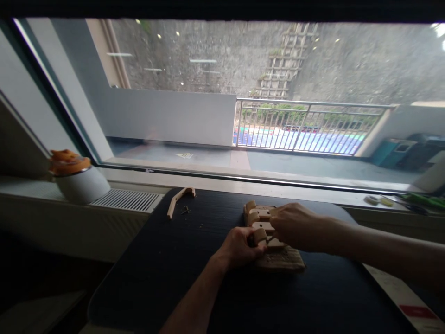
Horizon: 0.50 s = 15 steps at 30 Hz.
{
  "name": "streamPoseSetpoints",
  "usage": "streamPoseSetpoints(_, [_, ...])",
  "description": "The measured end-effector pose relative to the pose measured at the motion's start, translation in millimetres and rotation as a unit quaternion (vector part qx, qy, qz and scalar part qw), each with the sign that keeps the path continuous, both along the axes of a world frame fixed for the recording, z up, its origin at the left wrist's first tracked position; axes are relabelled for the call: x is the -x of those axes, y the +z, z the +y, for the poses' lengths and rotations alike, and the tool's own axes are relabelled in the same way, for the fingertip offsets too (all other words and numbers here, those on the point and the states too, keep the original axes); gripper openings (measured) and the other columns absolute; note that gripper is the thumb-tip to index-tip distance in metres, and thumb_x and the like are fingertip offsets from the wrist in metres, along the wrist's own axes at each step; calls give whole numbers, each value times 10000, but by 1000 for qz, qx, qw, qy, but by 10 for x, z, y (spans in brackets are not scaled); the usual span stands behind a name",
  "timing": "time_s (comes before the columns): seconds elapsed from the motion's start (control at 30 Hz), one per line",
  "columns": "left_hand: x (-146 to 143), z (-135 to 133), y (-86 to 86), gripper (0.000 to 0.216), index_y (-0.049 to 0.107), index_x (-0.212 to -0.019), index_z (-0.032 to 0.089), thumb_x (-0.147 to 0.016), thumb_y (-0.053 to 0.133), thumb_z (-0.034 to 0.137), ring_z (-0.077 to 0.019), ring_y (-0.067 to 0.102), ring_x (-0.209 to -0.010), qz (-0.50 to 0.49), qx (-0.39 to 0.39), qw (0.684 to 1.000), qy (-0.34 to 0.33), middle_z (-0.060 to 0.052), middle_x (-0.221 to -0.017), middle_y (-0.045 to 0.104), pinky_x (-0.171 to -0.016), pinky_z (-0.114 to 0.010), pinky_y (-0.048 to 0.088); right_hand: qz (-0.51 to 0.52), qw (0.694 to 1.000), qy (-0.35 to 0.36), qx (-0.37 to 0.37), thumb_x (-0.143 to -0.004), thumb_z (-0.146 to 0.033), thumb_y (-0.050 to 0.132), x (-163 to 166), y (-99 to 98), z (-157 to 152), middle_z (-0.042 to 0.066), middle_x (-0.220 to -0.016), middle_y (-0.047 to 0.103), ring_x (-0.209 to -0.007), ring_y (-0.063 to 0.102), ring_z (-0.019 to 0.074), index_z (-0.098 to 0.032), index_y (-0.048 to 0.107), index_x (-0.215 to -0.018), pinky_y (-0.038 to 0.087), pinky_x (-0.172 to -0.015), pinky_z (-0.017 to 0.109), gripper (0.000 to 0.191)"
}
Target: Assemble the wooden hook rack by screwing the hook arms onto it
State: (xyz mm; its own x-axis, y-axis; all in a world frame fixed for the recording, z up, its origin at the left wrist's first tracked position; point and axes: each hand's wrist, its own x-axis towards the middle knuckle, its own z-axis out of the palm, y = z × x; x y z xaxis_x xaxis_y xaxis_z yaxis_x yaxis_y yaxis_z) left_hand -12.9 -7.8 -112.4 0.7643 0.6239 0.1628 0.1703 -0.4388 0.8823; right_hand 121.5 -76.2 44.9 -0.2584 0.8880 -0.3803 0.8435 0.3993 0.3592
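Note:
A pale wooden model (pixel 261 221) made of rounded blocks rests on a flat wooden piece (pixel 282 260) on a dark table (pixel 167 269). My left hand (pixel 239 247) is closed on the model's near left block. My right hand (pixel 296 226) reaches in from the right, fingers curled and pinched on the model's middle; what is in the pinch is too small to make out. A curved wooden strip (pixel 178 199) lies apart at the table's far left, with several small screws (pixel 186 211) beside it.
A white pot with an orange top (pixel 77 177) stands on the sill at left beside a vent grille (pixel 127 200). Tape rolls (pixel 378 201) and green items (pixel 422 201) lie on the right sill. A white paper (pixel 399 292) lies at the table's right. A large window spans behind.

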Motion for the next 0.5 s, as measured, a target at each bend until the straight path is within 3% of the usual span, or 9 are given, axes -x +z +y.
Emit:
streamPoseSetpoints(0.13, [-6,-10,12,296,681,-871,134,-744,617,394,-149,609,-665,-1,-6,1000,1,-22,-769,680,-556,-208,433,16,996,-91,-17,-834,-225,523,64,-42,19,123,-822,698,-759,662,246,-135,675,-818,415,-572,286,177])
streamPoseSetpoints(0.3, [-8,-17,9,313,686,-924,137,-747,615,385,-148,605,-668,-6,-2,1000,-7,-19,-786,687,-579,-213,445,29,995,-97,-25,-798,-225,548,106,97,1,103,-857,699,-759,663,218,-150,651,-938,408,-556,261,190])
streamPoseSetpoints(0.5, [2,-15,14,304,684,-867,129,-717,644,390,-149,605,-676,2,0,1000,9,-26,-776,681,-566,-202,432,41,997,68,-9,-772,-31,516,61,166,-42,69,-921,681,-732,645,164,-165,643,-847,373,-544,243,199])
